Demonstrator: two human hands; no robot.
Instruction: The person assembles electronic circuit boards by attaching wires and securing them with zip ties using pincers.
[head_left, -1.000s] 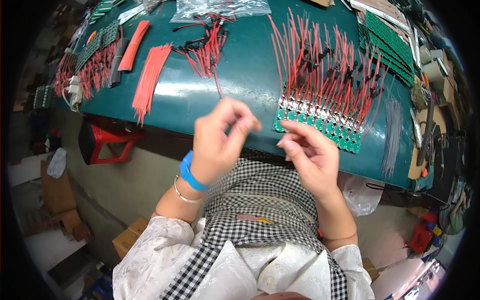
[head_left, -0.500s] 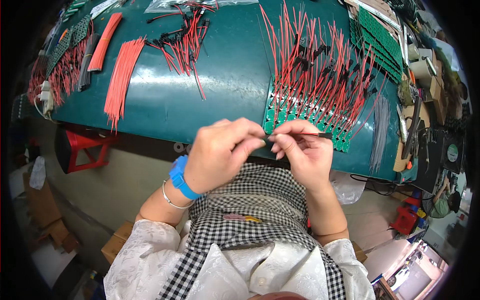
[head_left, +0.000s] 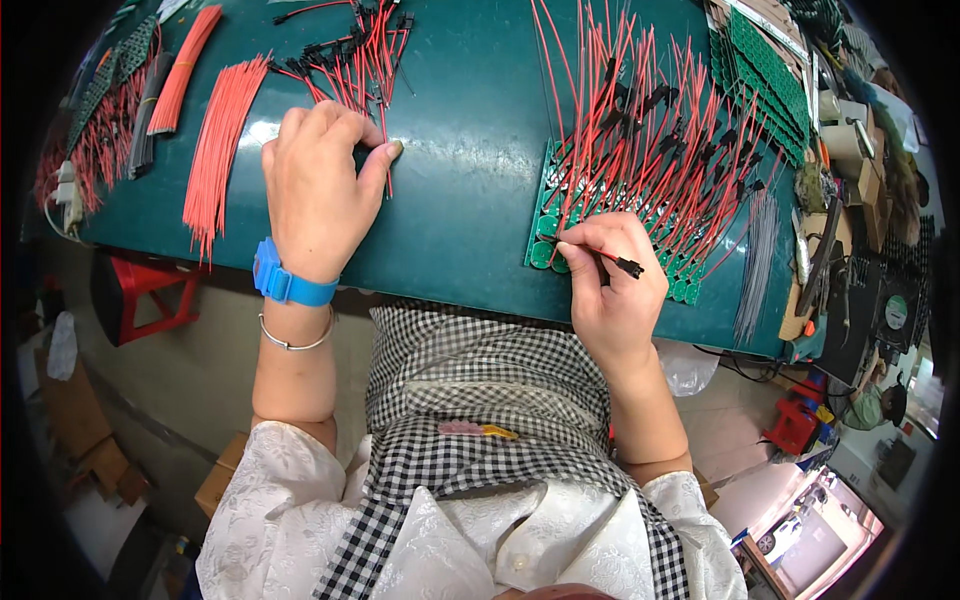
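Two hands: right hand (head_left: 612,285) pinching red wire (head_left: 600,254).

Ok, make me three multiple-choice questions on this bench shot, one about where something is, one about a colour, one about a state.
1. Where does the left hand rest?
A. on the pile of red wires with black connectors
B. on the green circuit boards
C. in the lap

2. What colour is the wristband on the left wrist?
A. yellow
B. blue
C. white

3. What is the right hand doing?
A. lying flat and empty
B. gripping a screwdriver
C. pinching a red wire at the green board panel

Answers: 1 A, its fingers lie on that pile; 2 B, the band is plainly blue; 3 C, thumb and fingers pinch the wire at the panel's near edge.
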